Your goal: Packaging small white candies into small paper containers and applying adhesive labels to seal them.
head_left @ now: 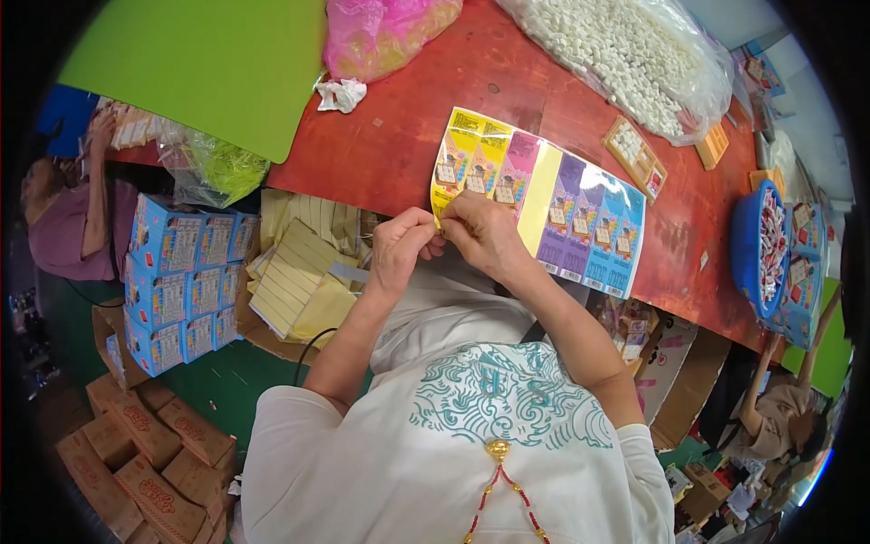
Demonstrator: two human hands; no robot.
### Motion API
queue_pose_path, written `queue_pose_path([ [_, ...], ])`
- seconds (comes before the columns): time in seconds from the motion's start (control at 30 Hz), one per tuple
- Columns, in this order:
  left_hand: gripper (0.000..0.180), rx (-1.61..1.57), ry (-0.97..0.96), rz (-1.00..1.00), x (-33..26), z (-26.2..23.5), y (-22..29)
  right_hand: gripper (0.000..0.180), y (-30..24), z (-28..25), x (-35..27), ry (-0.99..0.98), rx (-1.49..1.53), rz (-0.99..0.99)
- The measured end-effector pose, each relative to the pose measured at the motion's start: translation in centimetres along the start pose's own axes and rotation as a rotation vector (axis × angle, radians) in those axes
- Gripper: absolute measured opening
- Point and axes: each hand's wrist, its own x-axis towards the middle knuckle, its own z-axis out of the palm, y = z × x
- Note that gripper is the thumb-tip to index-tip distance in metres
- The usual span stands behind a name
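Note:
A glossy sheet of stickers (544, 190) lies at the front edge of the red table, with yellow, pink, purple and blue printed strips and one bare pale-yellow strip. My left hand (403, 249) is closed in a pinch at its lower left corner. My right hand (485, 234) bends over the same corner, thumb and fingers pressed together. The fingertips of both hands nearly meet on a bit of yellow at the sheet's edge. My fingers partly hide that corner, so I cannot tell whether a strip is lifted.
Beyond lie a pink bag (390, 36), crumpled tissue (342, 94) and a bag of small white pieces (616, 54). A small wooden tray (634, 159) and a blue basin (757, 245) stand right. Blue boxes (181, 281) and a carton of yellow sheets (304, 281) are left. Two people work nearby.

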Motion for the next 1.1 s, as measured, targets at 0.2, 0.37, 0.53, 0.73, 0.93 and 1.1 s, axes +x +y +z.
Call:
queue_pose_path([
  [0.2,0.022,-0.234,0.093,-0.041,0.5,-1.5,-0.2,0.014,2.3,-2.1,1.0,0.02,0.447,0.258],
  [0.37,0.019,-0.299,0.209,-0.018,1.0,-3.2,0.8,0.015,3.7,-9.0,3.0,0.291,1.112,0.259],
  [0.53,0.021,-0.308,0.266,0.021,2.1,-3.3,2.0,0.022,6.0,-18.2,1.9,0.569,1.511,0.058],
  [0.73,0.022,-0.094,0.414,0.027,1.8,-3.6,3.0,0.032,6.9,-24.9,-3.8,0.542,1.555,-0.157],
  [0.93,0.051,0.888,0.475,0.635,0.9,-0.1,7.0,0.021,0.8,-21.3,-8.1,0.746,1.057,-0.06],
  [1.1,0.072,0.839,-0.244,0.914,1.8,11.3,8.6,0.017,-1.0,-17.8,-10.6,0.641,1.026,0.012],
])
